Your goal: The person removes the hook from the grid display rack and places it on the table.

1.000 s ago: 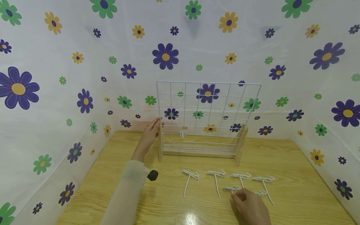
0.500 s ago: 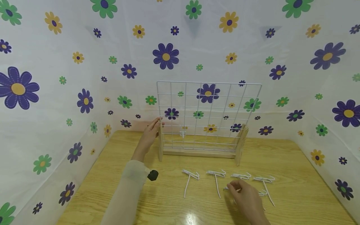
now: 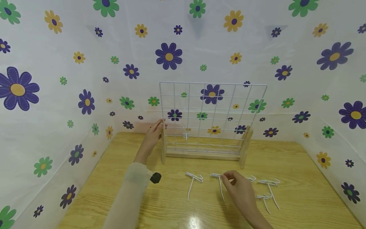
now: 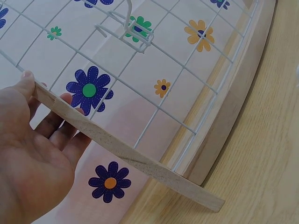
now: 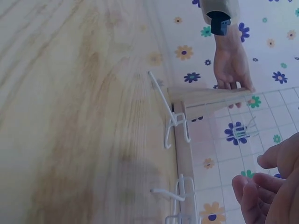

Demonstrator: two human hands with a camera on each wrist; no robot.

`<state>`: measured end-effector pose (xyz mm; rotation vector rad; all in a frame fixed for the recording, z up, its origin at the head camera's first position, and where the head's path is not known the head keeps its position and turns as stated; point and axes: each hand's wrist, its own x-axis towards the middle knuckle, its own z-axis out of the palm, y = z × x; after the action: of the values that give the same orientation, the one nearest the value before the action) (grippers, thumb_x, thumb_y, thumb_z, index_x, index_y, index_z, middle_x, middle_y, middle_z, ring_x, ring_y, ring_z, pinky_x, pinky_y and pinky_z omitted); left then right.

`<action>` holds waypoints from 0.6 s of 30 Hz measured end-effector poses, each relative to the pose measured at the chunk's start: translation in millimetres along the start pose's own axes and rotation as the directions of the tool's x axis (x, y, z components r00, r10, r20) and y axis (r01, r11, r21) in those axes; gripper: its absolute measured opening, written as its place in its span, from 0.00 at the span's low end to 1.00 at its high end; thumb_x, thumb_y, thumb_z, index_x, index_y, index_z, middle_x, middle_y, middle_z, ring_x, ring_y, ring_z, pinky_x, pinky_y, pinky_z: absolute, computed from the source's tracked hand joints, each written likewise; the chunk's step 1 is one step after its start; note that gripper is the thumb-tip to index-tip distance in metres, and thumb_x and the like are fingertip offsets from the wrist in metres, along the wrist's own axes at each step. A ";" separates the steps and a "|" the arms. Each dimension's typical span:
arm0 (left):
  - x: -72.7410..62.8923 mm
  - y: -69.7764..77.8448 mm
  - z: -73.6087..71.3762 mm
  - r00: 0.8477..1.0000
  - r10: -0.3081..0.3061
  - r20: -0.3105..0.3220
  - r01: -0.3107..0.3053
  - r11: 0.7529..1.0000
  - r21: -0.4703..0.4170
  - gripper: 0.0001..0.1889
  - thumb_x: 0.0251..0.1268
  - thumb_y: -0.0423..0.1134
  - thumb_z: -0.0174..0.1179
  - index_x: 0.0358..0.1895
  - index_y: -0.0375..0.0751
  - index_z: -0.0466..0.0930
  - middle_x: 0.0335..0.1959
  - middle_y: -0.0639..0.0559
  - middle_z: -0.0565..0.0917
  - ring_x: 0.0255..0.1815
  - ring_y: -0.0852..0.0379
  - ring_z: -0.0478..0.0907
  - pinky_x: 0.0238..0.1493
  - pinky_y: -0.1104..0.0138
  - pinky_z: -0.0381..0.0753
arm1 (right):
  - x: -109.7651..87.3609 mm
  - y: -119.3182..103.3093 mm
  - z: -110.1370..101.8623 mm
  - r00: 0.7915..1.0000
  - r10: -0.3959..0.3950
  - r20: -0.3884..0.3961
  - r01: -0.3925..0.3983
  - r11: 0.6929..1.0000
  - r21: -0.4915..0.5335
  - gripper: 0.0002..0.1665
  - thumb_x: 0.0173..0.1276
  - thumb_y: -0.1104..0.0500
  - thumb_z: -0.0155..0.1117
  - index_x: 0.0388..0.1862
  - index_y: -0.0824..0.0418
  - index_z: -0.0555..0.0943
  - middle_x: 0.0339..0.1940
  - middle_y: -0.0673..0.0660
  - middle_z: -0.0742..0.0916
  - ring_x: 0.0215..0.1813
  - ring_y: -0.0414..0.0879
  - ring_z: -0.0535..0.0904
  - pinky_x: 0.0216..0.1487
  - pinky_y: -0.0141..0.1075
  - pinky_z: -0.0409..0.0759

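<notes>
A white wire grid rack [image 3: 213, 83] stands on its wooden base at the back of the table. My left hand [image 3: 151, 136] grips its left wooden upright [image 4: 126, 151], thumb in front and fingers behind. One white hook [image 3: 186, 135] hangs low on the grid's left side. My right hand [image 3: 240, 195] hovers over the row of loose hooks, fingertips at the top of the second hook [image 3: 220, 188] in the head view. In the right wrist view its thumb and fingers [image 5: 240, 186] are bent and apart, with nothing visible between them. It hides part of the third hook [image 3: 253, 178].
On the left lies another loose white hook [image 3: 191, 188]. To the right are a long hook [image 3: 273, 197] and a shorter one [image 3: 265, 197]. The table [image 3: 114, 178] is wood-grained, with flower-printed sheets [image 3: 125, 47] around its back and sides.
My right hand has moved up and left, from the short hook in the front row to the second hook. The left hand keeps its hold on the upright.
</notes>
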<state>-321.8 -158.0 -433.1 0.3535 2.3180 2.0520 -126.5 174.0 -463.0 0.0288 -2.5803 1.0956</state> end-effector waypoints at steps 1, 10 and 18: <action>0.0 0.4 0.1 1.000 0.003 0.000 -0.003 1.000 -0.001 0.30 0.85 0.57 0.42 0.83 0.55 0.58 0.76 0.44 0.70 0.80 0.45 0.60 0.77 0.51 0.64 | 1.6 -1.5 1.5 1.000 -0.011 -0.010 0.011 1.000 0.006 0.09 0.72 0.59 0.71 0.41 0.66 0.87 0.34 0.54 0.89 0.23 0.35 0.76 0.15 0.28 0.72; -0.4 1.3 0.8 1.000 0.009 -0.001 -0.009 1.000 -0.012 0.30 0.85 0.56 0.42 0.82 0.52 0.59 0.75 0.44 0.71 0.79 0.45 0.61 0.78 0.51 0.64 | 14.3 -14.6 12.0 0.996 -0.062 -0.062 0.067 0.995 0.068 0.07 0.70 0.62 0.71 0.42 0.66 0.86 0.36 0.56 0.90 0.25 0.38 0.79 0.16 0.29 0.74; 0.0 0.9 1.6 1.000 0.013 -0.010 -0.013 1.000 -0.002 0.30 0.86 0.55 0.42 0.83 0.48 0.58 0.74 0.43 0.71 0.79 0.43 0.61 0.77 0.51 0.64 | 26.3 -18.0 24.7 0.988 -0.125 -0.090 0.132 0.988 0.080 0.08 0.68 0.66 0.72 0.44 0.67 0.86 0.34 0.55 0.89 0.22 0.36 0.76 0.12 0.28 0.70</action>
<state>-321.4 -156.4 -432.4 0.3604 2.3259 2.0663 -155.9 146.9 -458.2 0.1630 -2.4187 1.1332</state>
